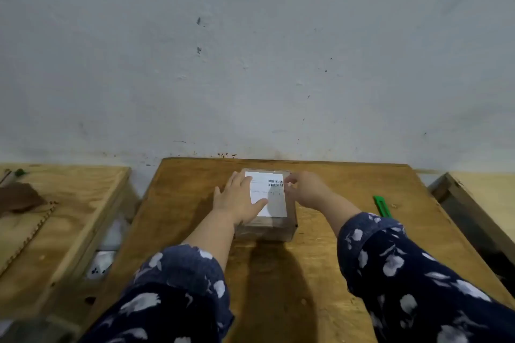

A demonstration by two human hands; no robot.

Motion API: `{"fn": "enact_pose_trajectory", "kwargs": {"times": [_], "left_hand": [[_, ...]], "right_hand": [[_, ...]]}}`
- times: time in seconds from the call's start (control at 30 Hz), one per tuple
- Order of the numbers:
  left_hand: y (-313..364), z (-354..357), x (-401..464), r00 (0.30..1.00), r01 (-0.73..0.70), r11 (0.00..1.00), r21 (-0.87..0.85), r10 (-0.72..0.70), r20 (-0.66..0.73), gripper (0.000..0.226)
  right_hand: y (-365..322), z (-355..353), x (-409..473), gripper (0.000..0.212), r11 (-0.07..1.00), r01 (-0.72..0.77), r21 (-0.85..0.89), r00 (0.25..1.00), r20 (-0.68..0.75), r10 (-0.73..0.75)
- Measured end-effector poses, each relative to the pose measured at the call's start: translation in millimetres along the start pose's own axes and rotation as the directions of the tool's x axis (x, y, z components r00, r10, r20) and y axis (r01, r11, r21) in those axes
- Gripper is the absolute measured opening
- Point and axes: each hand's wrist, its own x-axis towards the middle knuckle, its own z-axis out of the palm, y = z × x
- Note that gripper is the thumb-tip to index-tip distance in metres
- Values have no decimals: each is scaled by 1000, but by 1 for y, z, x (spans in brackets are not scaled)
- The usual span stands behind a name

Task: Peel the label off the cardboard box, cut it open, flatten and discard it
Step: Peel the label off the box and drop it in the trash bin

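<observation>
Cardboard box (267, 227) is sitting mid wooden table (278, 287), wrapped in glossy tape, prob light, stiff, a bit slick. Left hand (237, 200) is lying flat w/ fingers spread, pinning box top and label (269, 193). Right hand (302, 188) is pinching narrowly at label's far right corner, prob best peel start. Green cutter (381, 205) is lying apart, right.

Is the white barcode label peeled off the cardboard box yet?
Still on. The white barcode label lies flat on the cardboard box; right hand fingers sit at its far corner.

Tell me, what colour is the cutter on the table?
Green; the cutter shows clearly in the head view.
</observation>
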Motion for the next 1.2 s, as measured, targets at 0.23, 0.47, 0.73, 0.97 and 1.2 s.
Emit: {"fn": "enact_pose_trajectory", "kwargs": {"times": [0.23, 0.47, 0.73, 0.97, 1.2], "left_hand": [[-9, 23, 33, 993, -31, 992, 125, 17, 116, 124], [-19, 43, 38, 999, -54, 993, 101, 55, -2, 136], [-19, 43, 35, 998, -51, 996, 74, 53, -32, 132], [-20, 43, 35, 998, -55, 997, 56, 57, -36, 135], [-18, 41, 34, 998, -56, 998, 42, 58, -34, 134]], "right_hand": [[4, 26, 28, 26, 998, -46, -39, 995, -87, 42], [0, 28, 45, 31, 997, -63, -34, 988, -145, 58], [-6, 29, 56, 17, 990, -134, -43, 964, -236, 120], [-11, 29, 59, 17, 973, -229, -1, 945, -239, 222], [-15, 32, 65, 24, 945, -305, -114, 933, -237, 272]]}}
